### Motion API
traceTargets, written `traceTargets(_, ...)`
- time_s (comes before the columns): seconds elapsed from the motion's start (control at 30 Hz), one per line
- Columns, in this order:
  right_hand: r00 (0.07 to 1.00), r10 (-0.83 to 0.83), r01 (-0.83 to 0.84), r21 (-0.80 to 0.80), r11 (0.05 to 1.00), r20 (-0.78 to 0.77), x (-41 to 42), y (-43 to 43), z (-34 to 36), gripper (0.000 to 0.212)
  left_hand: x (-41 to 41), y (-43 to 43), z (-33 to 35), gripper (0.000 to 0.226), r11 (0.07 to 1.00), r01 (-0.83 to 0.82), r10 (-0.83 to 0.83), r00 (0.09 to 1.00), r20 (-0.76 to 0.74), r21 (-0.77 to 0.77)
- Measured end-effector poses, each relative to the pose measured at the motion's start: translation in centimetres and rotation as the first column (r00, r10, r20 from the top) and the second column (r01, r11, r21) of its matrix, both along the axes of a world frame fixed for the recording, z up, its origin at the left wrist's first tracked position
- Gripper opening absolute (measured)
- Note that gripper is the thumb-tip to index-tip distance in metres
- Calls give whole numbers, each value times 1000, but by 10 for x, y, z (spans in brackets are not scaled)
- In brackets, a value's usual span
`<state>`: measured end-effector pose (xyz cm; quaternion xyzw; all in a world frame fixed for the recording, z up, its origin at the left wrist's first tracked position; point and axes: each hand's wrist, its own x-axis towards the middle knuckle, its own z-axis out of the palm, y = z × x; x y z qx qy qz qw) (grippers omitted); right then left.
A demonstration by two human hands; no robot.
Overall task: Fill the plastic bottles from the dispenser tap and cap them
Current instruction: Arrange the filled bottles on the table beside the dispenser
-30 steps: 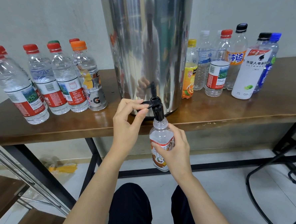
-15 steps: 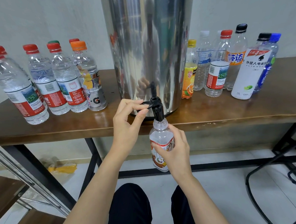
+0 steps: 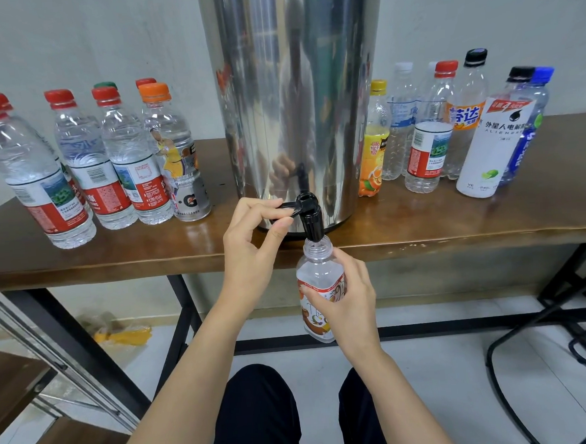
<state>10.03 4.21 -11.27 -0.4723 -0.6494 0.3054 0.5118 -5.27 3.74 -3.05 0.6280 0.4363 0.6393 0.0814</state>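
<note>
Head view: lever (image 3: 285,209) is pinched by left hand (image 3: 252,255), bottle (image 3: 317,275) is gripped in curled right hand (image 3: 349,300); mouth is best centred under spout (image 3: 314,225), lever released before overflow.

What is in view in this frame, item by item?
Table: one, brown wood, against the wall.
Dispenser: one, steel, table centre.
Tap: one, black, dispenser's base, over the table edge.
Held bottle: one, clear, orange-labelled, uncapped, mouth under the tap.
Left bottles: about seven, clear, capped, mostly red caps, table left.
Right bottles: about seven, capped, mixed colours, table right.
Wrapper: one, yellow, floor under the table.
Left hand: pinches the tap's lever.
Right hand: grips the held bottle.
</note>
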Motion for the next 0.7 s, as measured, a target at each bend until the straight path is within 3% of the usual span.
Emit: traceTargets(0.7,1000,2,-2,-14,1000,12,1,0,-6,72,1,0,0,8,1000,4,-4,1000,22,10)
